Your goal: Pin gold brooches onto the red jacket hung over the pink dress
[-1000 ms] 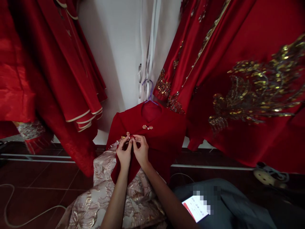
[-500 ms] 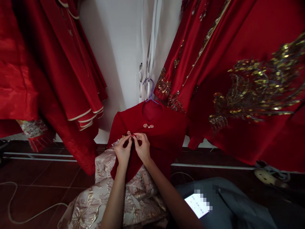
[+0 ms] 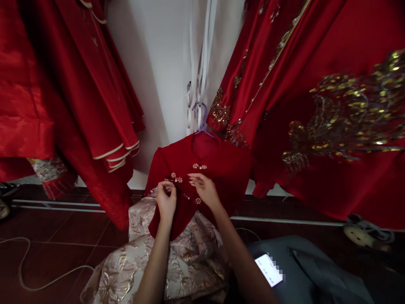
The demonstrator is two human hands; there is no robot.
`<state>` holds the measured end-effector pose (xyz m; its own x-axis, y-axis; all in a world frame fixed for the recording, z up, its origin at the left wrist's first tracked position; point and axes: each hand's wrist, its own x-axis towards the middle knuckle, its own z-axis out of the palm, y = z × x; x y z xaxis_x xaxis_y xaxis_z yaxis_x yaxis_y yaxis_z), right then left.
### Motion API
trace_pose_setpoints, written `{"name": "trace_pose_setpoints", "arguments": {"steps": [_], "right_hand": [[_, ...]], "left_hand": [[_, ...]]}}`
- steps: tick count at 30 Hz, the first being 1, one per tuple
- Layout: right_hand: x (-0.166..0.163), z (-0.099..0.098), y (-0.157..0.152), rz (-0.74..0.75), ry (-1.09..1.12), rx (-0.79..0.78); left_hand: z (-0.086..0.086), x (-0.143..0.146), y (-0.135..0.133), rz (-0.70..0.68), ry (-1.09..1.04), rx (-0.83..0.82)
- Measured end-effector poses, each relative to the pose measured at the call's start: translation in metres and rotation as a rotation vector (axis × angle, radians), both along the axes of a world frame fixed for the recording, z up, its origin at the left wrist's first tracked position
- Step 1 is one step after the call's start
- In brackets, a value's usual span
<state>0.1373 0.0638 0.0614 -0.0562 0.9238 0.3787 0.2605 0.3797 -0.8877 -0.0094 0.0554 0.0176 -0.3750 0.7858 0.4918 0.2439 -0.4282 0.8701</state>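
Note:
A small red jacket (image 3: 221, 169) hangs on a purple hanger (image 3: 202, 120) in front of me, with beaded clasps (image 3: 199, 166) down its front. My left hand (image 3: 166, 202) pinches the jacket's front edge just below a clasp (image 3: 176, 178). Slightly to the right, my right hand (image 3: 205, 189) rests on the red cloth with fingers curled near another clasp (image 3: 198, 201). Whether the right fingers grip the cloth is unclear. A pale gold brocade skirt (image 3: 177, 261) spreads out below the jacket.
Red garments (image 3: 63, 97) hang at the left. Red robes with gold sequin embroidery (image 3: 341, 114) hang at the right. A white wall (image 3: 158, 76) stands behind, with white straps (image 3: 199, 63) hanging. A white cable (image 3: 31, 270) lies on the dark red tiled floor.
My hands were pinched together at one clasp. Now they have come apart; the right hand has shifted right and the jacket's front edge has opened, showing more clasps.

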Motion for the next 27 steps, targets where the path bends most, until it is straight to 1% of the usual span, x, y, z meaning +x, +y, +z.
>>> {"name": "trace_pose_setpoints", "arguments": {"steps": [3, 6, 9, 12, 14, 17, 20, 23, 27], "right_hand": [[0.028, 0.006, -0.017, -0.015, -0.094, -0.142], [0.042, -0.001, -0.032, -0.009, -0.294, -0.185], [0.041, -0.017, -0.036, -0.014, -0.422, -0.219], [0.034, -0.029, -0.035, -0.017, -0.478, -0.26], [0.031, -0.031, -0.034, -0.019, -0.472, -0.298], [0.033, -0.026, -0.034, -0.003, -0.403, -0.352], [0.037, -0.017, -0.035, -0.008, -0.256, -0.361], [0.033, -0.009, -0.037, -0.03, -0.054, -0.35], [0.015, -0.007, -0.038, 0.071, 0.127, -0.328]], "left_hand": [[-0.009, 0.013, -0.023, 0.05, 0.332, -0.074], [-0.014, 0.018, -0.038, 0.072, 0.622, -0.134], [-0.014, 0.017, -0.039, 0.073, 0.798, -0.154], [-0.014, 0.015, -0.037, 0.097, 0.9, -0.16], [-0.013, 0.015, -0.038, 0.095, 0.91, -0.154], [-0.008, 0.014, -0.042, 0.072, 0.846, -0.116], [-0.003, 0.015, -0.048, 0.049, 0.709, -0.06], [-0.003, 0.019, -0.053, 0.063, 0.529, -0.052], [-0.011, 0.023, -0.054, 0.058, 0.295, -0.105]]}}
